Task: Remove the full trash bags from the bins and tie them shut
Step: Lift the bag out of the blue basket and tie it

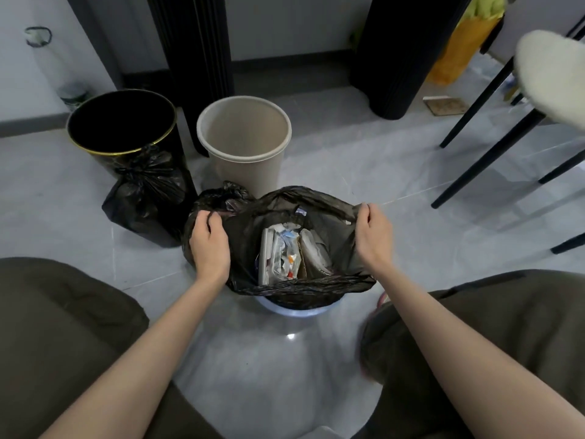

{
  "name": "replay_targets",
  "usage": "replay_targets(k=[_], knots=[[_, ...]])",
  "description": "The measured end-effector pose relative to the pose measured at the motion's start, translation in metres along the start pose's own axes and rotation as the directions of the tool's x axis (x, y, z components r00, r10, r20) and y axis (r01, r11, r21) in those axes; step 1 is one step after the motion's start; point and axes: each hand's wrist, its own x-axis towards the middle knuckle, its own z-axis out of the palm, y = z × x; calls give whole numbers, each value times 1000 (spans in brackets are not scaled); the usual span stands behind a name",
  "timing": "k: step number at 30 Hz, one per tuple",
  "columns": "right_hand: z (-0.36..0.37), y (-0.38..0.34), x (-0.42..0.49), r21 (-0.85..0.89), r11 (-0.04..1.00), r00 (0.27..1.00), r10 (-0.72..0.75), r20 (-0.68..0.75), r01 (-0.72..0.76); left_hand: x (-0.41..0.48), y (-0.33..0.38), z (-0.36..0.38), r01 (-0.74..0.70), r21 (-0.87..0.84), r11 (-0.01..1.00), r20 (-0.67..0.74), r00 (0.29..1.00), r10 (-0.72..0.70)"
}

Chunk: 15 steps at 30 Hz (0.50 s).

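An open black trash bag (pixel 319 288) full of paper and packaging sits in a white bin (pixel 296 312), of which only the near rim shows. My left hand (pixel 209 245) grips the bag's left edge and my right hand (pixel 373 237) pinches its right edge, stretching the mouth wide. A tied black bag (pixel 145 198) lies on the floor in front of a black bin with a gold rim (pixel 122 125). Another knotted black bag (pixel 228 194) sits by an unlined beige bin (pixel 243 137).
Black chair legs (pixel 487 166) and a white fluffy seat (pixel 554 74) stand at the right. Two dark pillars (pixel 196 58) rise behind the bins. A yellow bag (pixel 462 49) hangs at the back right. My knees in dark trousers flank the white bin on the grey tile floor.
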Motion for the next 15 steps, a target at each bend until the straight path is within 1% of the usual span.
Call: replay_targets(k=[2,3,4,5,6,7,8,9,10,11,12,13,14,15], knots=[[-4,-4,-1,-3,1000,999,-21,46,21,5,2,-2,159,-140,977,32,987,-156],[-5,-7,0,44,999,998,9,61,-12,7,2,-2,246,-232,941,50,969,-241],[-6,-10,1,134,987,994,81,77,-91,10,3,-4,330,-319,888,86,944,-320],[-9,-13,3,278,939,979,180,99,-201,11,3,-6,395,-394,830,132,918,-374],[-12,-16,4,429,847,949,272,157,-314,14,3,-8,439,-430,789,190,898,-396],[-14,-19,3,518,757,917,316,244,-398,16,4,-11,454,-422,785,248,890,-382],[-17,-19,2,518,743,902,296,315,-424,18,4,-16,437,-333,836,295,890,-347],[-18,-19,0,415,827,902,229,366,-379,19,4,-19,371,-208,905,349,893,-286],[-20,-18,-3,285,916,890,140,434,-283,18,4,-22,262,-43,964,434,874,-218],[-20,-16,-5,150,978,856,46,515,-143,13,7,-25,119,133,984,511,842,-171],[-19,-14,-6,20,1000,797,-25,604,16,9,8,-27,-50,305,951,584,799,-146],[-16,-11,-7,-115,979,728,-47,684,171,3,12,-28,-244,456,856,647,751,-131],[-14,-10,-10,-264,913,663,-9,749,311,-4,18,-29,-445,572,689,705,695,-137],[-12,-8,-14,-410,801,621,62,781,436,-10,20,-31,-607,627,488,747,646,-158]])
